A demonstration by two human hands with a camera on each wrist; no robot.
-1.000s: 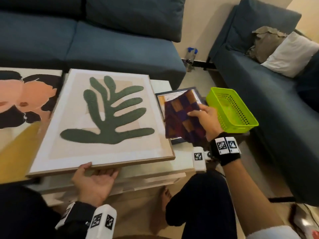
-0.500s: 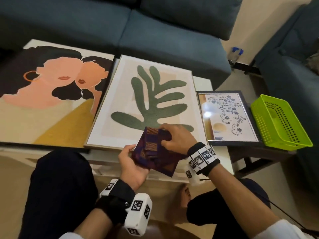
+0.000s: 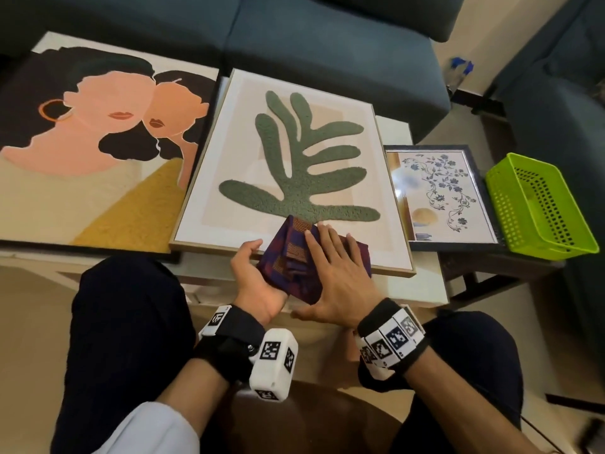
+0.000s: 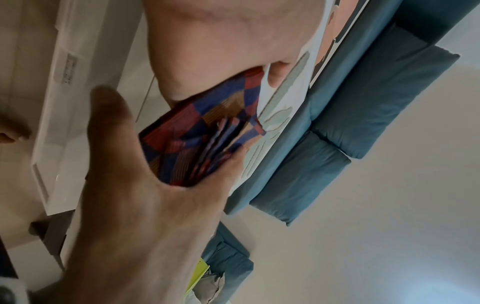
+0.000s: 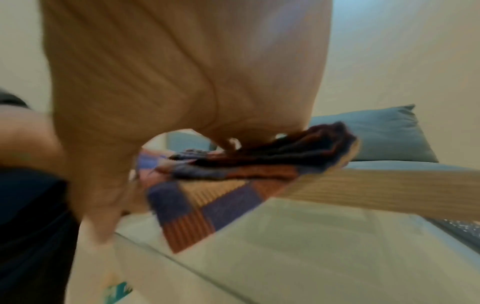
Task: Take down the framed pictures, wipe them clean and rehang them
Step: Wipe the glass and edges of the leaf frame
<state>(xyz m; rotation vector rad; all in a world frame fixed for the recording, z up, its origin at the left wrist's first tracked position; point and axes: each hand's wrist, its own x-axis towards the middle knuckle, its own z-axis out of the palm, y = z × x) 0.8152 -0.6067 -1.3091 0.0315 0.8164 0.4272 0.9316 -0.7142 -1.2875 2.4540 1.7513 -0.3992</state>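
Folded cloth (image 3: 296, 257) between both hands' grip

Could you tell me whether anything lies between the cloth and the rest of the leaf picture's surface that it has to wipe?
Nothing visible does: the cloth sits under the right hand on the leaf picture.

No word, brand or number can be read in these pictures. The white blocks on the wristband of the left hand (image 3: 253, 283) and on the wristband of the right hand (image 3: 340, 276) carry only black-and-white square code patterns, which are not letters. One mark on the left wristband looks a little like a figure, but it is too small to tell. The three framed pictures on the table show only drawings.
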